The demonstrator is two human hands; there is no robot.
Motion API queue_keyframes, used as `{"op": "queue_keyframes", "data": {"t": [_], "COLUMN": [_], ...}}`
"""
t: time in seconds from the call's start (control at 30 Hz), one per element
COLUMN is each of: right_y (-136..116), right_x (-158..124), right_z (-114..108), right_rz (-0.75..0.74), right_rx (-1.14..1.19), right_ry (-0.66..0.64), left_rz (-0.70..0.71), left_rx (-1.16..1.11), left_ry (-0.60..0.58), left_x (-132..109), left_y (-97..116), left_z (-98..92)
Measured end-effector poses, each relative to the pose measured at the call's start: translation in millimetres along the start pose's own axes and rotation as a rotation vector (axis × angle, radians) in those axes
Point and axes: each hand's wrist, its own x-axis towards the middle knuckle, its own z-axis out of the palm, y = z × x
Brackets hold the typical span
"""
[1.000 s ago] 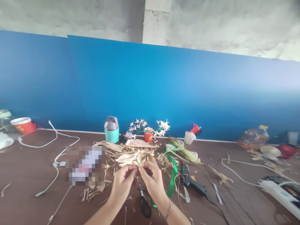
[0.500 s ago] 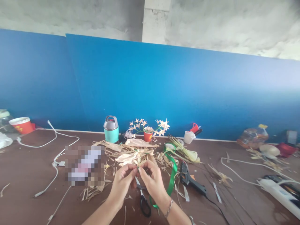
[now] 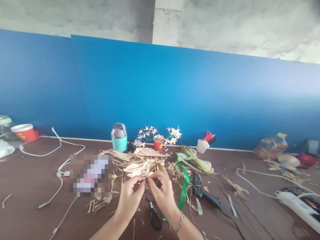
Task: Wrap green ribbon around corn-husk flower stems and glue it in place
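Observation:
My left hand [image 3: 131,192] and my right hand [image 3: 161,190] meet at the fingertips over the middle of the table. Both are closed in a pinch on a small pale flower [image 3: 147,173] that looks made of dried corn husk. Its lower end is hidden by my fingers. Below my hands lie black-handled scissors [image 3: 155,218], their blades partly covered. Just beyond is a heap of dried husks [image 3: 137,166]. A green ribbon [image 3: 185,190] runs down from its roll [image 3: 181,156] to behind my right wrist.
A glue gun [image 3: 203,193] lies right of my hands, its cord trailing forward. Behind the husks stand a turquoise flask [image 3: 119,138] and a red cup [image 3: 158,144] with husk flowers. A power strip [image 3: 297,206] is at far right, white cables [image 3: 60,166] at left.
My fingers have shifted slightly, and the flower between them now tips lower and farther away from me. The other things on the table have not moved.

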Motion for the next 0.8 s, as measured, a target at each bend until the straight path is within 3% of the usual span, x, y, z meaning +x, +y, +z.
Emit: {"op": "queue_keyframes", "data": {"t": [0.2, 0.53, 0.8], "right_y": [-0.2, -1.0, 2.0], "right_x": [0.2, 4.2, 6.6], "right_z": [-1.2, -6.3, -6.6], "right_rz": [0.001, -0.023, 0.122], "right_rx": [0.052, 0.074, 0.013], "right_ry": [-0.042, -0.157, -0.079], "left_rz": [-0.074, -0.130, -0.137], "left_rx": [-0.164, -0.196, -0.160], "left_ry": [-0.051, -0.023, -0.084], "left_x": [0.5, 5.7, 4.7], "left_y": [7.2, 6.6, 4.3], "left_z": [-0.2, -2.9, -4.1]}}
